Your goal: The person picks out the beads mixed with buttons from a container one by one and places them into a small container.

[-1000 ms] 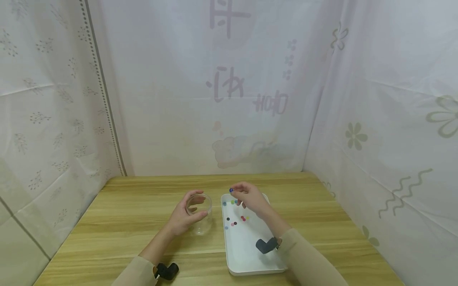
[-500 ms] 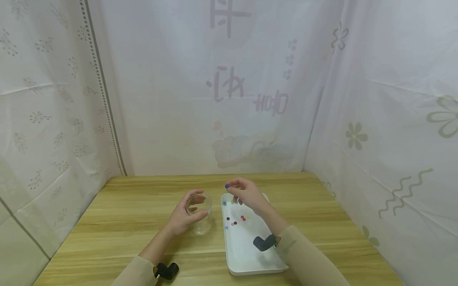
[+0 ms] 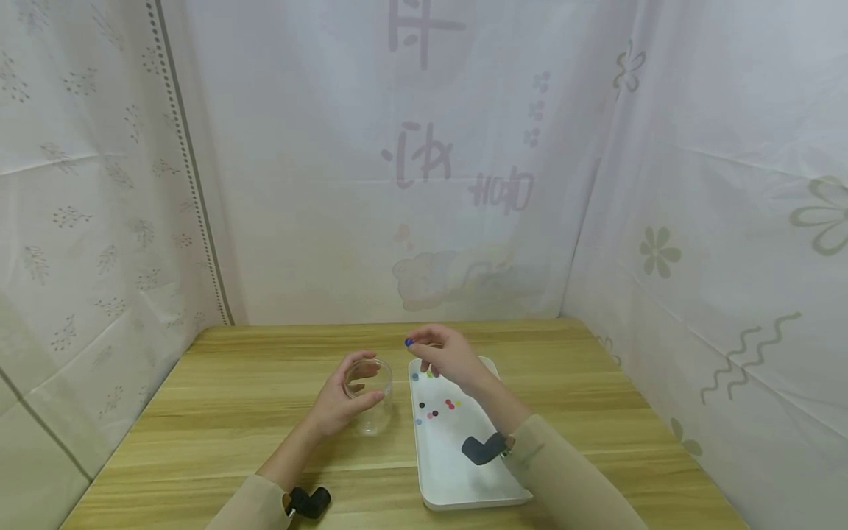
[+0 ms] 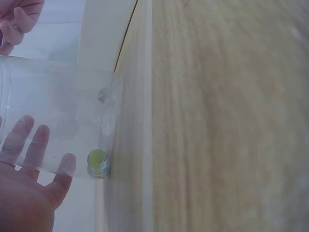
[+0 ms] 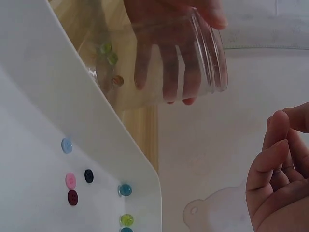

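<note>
My left hand [image 3: 336,403] holds a clear plastic jar [image 3: 372,421] upright on the table, fingers and thumb curled round its upper part. The jar's mouth is uncovered. Several glass marbles lie at its bottom, a yellow-green marble [image 4: 98,158] among them. Up and to the right of the jar's rim, my right hand [image 3: 452,361] pinches a small blue marble [image 3: 408,342] between thumb and fingertips. The right wrist view cuts off those pinching fingertips, so the marble is hidden there. Below the right hand stands a white tray [image 3: 457,467].
Inside the tray lie buttons, including a pink button [image 5: 71,181], a black button [image 5: 89,176] and a light blue button [image 5: 67,145]. A teal marble [image 5: 125,189] and a green marble [image 5: 127,220] sit by its wall. Patterned curtains [image 3: 298,184] surround the wooden table [image 3: 218,412].
The right hand has moved left and slightly up with the blue marble, from above the tray's far end toward the jar. The left hand and jar stay in place.
</note>
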The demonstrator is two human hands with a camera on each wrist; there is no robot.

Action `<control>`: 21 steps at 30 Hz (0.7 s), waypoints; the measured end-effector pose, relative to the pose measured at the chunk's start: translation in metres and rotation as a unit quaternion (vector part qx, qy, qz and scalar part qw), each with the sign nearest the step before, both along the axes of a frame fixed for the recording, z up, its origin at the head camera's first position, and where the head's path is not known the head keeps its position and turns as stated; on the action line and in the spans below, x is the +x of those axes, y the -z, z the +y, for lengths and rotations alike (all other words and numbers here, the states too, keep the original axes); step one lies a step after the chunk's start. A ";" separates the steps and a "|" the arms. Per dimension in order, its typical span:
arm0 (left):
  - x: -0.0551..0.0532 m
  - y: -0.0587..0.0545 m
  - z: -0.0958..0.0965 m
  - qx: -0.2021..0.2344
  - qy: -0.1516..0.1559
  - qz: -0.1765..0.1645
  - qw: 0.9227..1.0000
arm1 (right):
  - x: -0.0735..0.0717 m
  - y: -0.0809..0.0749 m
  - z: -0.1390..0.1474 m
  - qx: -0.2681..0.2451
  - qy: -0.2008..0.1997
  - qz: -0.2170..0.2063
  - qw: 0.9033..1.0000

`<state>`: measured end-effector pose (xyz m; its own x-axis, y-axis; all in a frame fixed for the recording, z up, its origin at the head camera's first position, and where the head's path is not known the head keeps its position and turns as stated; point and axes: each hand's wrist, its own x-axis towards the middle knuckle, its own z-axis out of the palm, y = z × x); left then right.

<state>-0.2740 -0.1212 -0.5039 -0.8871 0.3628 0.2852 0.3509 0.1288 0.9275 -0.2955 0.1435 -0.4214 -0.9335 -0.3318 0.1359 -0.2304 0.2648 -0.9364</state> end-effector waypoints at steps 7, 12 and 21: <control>0.000 0.001 0.000 -0.004 0.005 0.008 1.000 | 0.004 -0.007 -0.007 0.000 -0.015 -0.007 1.000; 0.000 0.001 0.000 0.001 0.001 0.009 1.000 | 0.009 -0.014 -0.014 -0.009 -0.030 0.002 1.000; -0.001 0.002 0.000 0.003 0.006 0.006 1.000 | 0.013 -0.016 -0.026 -0.007 -0.048 -0.001 0.999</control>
<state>-0.2750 -0.1215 -0.5056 -0.8792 0.3719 0.2977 0.3630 0.1185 0.9242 -0.2821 0.1175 -0.4055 -0.8981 -0.4172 0.1392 -0.2521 0.2290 -0.9402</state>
